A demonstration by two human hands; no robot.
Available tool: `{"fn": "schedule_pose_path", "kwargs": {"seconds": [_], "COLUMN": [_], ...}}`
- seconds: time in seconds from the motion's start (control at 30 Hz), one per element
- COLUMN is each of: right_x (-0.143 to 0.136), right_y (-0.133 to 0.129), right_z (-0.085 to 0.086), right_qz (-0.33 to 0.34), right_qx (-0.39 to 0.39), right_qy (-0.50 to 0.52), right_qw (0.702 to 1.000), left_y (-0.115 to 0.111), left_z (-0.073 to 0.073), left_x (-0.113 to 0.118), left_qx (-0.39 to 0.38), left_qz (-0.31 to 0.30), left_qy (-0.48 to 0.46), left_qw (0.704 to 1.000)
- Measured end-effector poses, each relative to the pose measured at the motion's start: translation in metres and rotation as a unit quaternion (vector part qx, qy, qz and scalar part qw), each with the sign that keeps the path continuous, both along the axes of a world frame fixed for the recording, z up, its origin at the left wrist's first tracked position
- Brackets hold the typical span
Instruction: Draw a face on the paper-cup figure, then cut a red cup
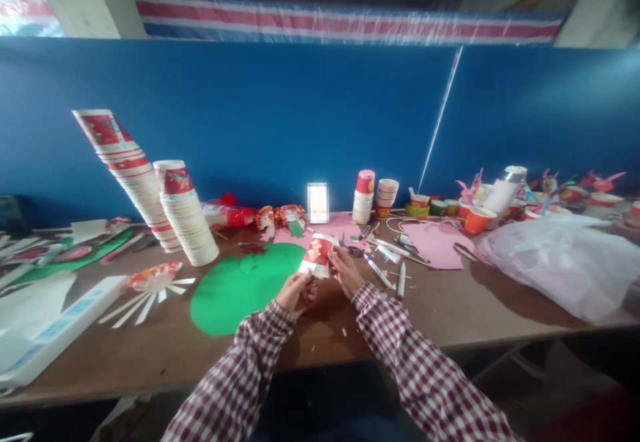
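Between my two hands is a red and white paper cup [318, 253] with a pale gold pattern, held above the table. My left hand [298, 291] pinches its lower edge, fingers curled under. On the cup's right side my right hand [346, 271] grips the wall, with the thumb and fingertips partly hidden. A round green paper sheet [225, 302] lies just left of my hands. Behind the cup, a pink paper sheet [345, 223] is on the table, with dark-handled scissors [355, 251] close to my right hand.
Tall leaning stacks of paper cups [187, 222] stand at the left. A cup cut into strips [150, 289] lies near a long white box [65, 329]. Markers [379, 272] are scattered right of centre. A white plastic bag [565, 262] and finished-looking cup crafts [480, 219] occupy the right.
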State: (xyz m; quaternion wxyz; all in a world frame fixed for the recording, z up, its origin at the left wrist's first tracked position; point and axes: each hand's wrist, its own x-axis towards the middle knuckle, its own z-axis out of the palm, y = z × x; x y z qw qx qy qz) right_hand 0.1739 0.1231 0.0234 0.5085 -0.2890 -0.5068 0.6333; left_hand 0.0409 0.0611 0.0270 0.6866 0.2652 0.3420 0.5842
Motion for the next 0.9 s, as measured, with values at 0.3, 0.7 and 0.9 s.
{"fn": "schedule_pose_path", "kwargs": {"seconds": [0.3,0.7,0.9], "right_x": [0.0,0.0,0.0], "right_y": [-0.01,-0.009,-0.012], "right_z": [0.006,0.009,0.01], "right_qz": [0.1,0.065,0.086], "right_qx": [-0.03,0.026,0.028], "right_qy": [0.048,-0.008,-0.013], "right_qw": [0.993,0.998,0.996], "left_y": [-0.001,-0.001,0.0], "left_z": [0.008,0.007,0.007], "left_x": [-0.009,-0.002,0.001], "left_qx": [-0.022,-0.015,-0.003], "left_qz": [-0.018,0.015,0.045], "left_qy": [-0.063,-0.043,-0.023], "left_qw": [0.998,0.999,0.999]}}
